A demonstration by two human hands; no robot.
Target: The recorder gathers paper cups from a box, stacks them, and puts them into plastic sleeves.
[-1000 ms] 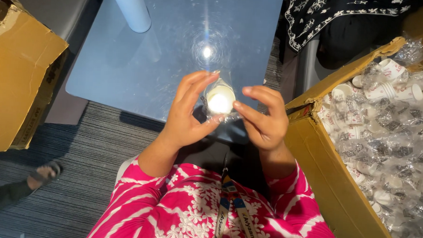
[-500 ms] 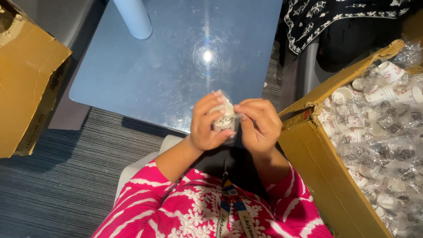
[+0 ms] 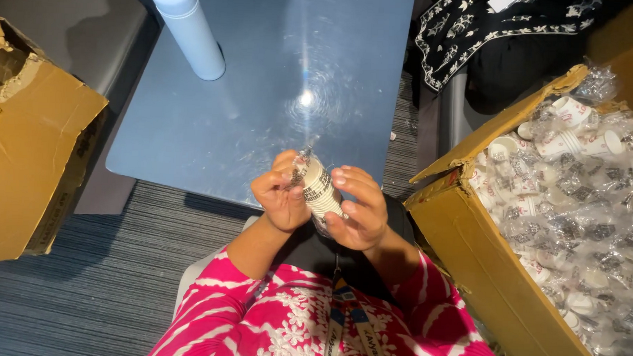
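A short stack of paper cups (image 3: 321,191) in a clear plastic sleeve lies tilted between both my hands, just over the near edge of the blue-grey table (image 3: 248,112). My left hand (image 3: 281,196) pinches the crinkled plastic at the stack's upper end. My right hand (image 3: 357,211) wraps around the stack's body from the right, fingers over the top. My pink patterned sleeves fill the lower part of the view.
An open cardboard box (image 3: 468,253) on my right holds many wrapped cup stacks (image 3: 583,187). Another torn cardboard box (image 3: 30,154) stands on the left. A pale blue bottle (image 3: 188,29) stands at the table's far side. Black patterned fabric (image 3: 490,30) lies behind.
The cup stack has turned from facing me end-on to lying on its side. Both hands have closed around it and my left fingers now grip the plastic wrap.
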